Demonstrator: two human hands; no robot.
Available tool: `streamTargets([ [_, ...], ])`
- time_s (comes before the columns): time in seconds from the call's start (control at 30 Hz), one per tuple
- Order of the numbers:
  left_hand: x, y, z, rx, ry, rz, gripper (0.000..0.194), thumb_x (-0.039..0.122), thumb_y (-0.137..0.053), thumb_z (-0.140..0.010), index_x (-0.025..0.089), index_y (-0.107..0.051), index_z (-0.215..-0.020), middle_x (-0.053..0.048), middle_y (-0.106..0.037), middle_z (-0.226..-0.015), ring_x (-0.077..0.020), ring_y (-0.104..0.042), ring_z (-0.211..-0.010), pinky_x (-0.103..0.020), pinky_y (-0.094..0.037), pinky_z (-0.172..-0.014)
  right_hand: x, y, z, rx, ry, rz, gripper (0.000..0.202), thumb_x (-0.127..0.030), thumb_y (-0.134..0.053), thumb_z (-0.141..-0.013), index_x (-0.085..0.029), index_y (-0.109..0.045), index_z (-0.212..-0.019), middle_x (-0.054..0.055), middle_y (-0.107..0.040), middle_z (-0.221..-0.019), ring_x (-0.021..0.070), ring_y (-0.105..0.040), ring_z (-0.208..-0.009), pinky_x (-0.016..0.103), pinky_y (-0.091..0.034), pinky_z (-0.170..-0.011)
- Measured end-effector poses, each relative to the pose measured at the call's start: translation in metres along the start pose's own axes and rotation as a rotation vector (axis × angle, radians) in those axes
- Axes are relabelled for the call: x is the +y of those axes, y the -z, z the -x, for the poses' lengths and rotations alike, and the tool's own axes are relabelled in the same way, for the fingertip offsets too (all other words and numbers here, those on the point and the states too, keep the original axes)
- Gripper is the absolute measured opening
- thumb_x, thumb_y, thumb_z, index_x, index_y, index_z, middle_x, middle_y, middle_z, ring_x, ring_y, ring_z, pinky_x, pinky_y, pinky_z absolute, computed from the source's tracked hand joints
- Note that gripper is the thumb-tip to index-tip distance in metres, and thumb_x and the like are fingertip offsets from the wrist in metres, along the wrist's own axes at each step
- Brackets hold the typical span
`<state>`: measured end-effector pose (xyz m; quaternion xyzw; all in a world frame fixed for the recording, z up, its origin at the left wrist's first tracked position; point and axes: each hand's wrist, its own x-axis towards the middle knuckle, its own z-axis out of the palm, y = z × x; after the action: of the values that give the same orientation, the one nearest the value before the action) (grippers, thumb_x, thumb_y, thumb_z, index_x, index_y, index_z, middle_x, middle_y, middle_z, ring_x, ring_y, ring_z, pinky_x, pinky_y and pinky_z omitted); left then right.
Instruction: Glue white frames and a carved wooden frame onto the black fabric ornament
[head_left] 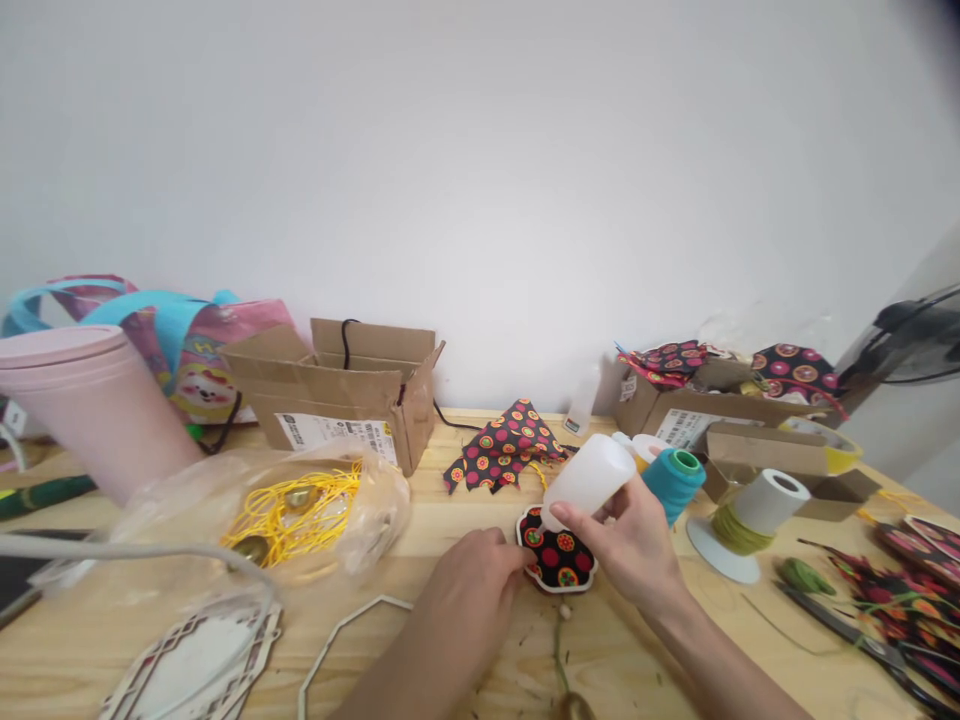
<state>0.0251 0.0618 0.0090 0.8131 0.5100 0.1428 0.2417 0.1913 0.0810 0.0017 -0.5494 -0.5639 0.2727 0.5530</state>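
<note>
1) Can see, nearest the camera, a brass-coloured bell (575, 706) at the bottom edge, on green cord (560, 655) leading up toward the patterned piece (556, 548)
2) At far left, a pink tumbler (90, 410), then a plastic bag (172, 510) of yellow cord (319, 520), a cardboard box (337, 400) behind and a pale lattice frame (202, 640) in front
3) In the middle, the left hand (476, 575), curled against the left edge of the patterned piece; cannot tell whether pinching or only pressing
4) Just beyond, the right hand (637, 540), closed around a white bottle (589, 475) tipped above the patterned piece's upper edge
5) Judged partway along: fabric already filling the pale rim; cannot tell how much is left
6) Farther right, a teal thread spool (673, 485), an olive cord spool (739, 530) and black scissors (840, 626)
7) Underneath, a light wooden table (457, 515); behind, a pale wall (480, 200), with a fan (911, 335) at far right
</note>
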Motion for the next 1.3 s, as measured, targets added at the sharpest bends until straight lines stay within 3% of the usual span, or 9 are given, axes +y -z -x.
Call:
streamTargets([
  [0.37, 0.000, -0.001, 0.002, 0.017, -0.009, 0.019, 0.036, 0.016, -0.033, -0.081, 0.024, -0.067, -0.087, -0.005, -0.061, -0.077, -0.0196, -0.055, -0.078, -0.030, -0.038, -0.068, -0.002, 0.001, -0.009, 0.060, -0.095, -0.183, 0.040, -0.039, -0.075, -0.054, -0.018, -0.055, -0.081, 0.008, -0.069, -0.081, 0.0246, -0.064, -0.075, 0.036, -0.052, -0.066],
  [0.6, 0.001, 0.000, 0.003, 0.030, 0.003, 0.020, 0.035, 0.016, -0.034, -0.081, 0.024, -0.067, -0.091, -0.005, -0.063, -0.080, -0.0209, -0.057, -0.080, -0.030, -0.039, -0.069, 0.002, 0.001, -0.003, 0.033, 0.026, -0.024, 0.035, -0.043, -0.066, -0.063, -0.016, -0.059, -0.084, 0.010, -0.067, -0.086, 0.0281, -0.060, -0.086, 0.042, -0.048, -0.075],
  [0.73, 0.002, 0.001, 0.003, 0.024, -0.009, 0.045, 0.032, 0.017, -0.037, -0.080, 0.024, -0.068, -0.089, -0.005, -0.066, -0.081, -0.0208, -0.059, -0.080, -0.030, -0.039, -0.070, -0.002, -0.001, -0.001, 0.001, -0.003, -0.100, 0.034, -0.040, -0.068, -0.061, -0.017, -0.058, -0.082, 0.010, -0.068, -0.083, 0.0271, -0.063, -0.082, 0.040, -0.050, -0.072],
  [0.9, 0.002, -0.001, 0.004, 0.060, -0.038, 0.040, 0.033, 0.017, -0.037, -0.080, 0.024, -0.068, -0.087, -0.005, -0.066, -0.079, -0.0206, -0.059, -0.078, -0.029, -0.039, -0.068, -0.010, 0.001, -0.004, 0.085, -0.057, -0.223, 0.034, -0.038, -0.071, -0.057, -0.017, -0.058, -0.080, 0.010, -0.070, -0.083, 0.0256, -0.064, -0.080, 0.038, -0.051, -0.072],
  [1.3, 0.001, -0.001, 0.002, 0.031, -0.062, 0.041, 0.031, 0.017, -0.039, -0.079, 0.026, -0.067, -0.089, -0.003, -0.067, -0.083, -0.0190, -0.059, -0.079, -0.028, -0.040, -0.068, -0.005, -0.006, -0.001, 0.025, 0.007, -0.115, 0.032, -0.040, -0.071, -0.058, -0.015, -0.057, -0.073, 0.007, -0.067, -0.068, 0.0218, -0.062, -0.061, 0.033, -0.050, -0.055],
])
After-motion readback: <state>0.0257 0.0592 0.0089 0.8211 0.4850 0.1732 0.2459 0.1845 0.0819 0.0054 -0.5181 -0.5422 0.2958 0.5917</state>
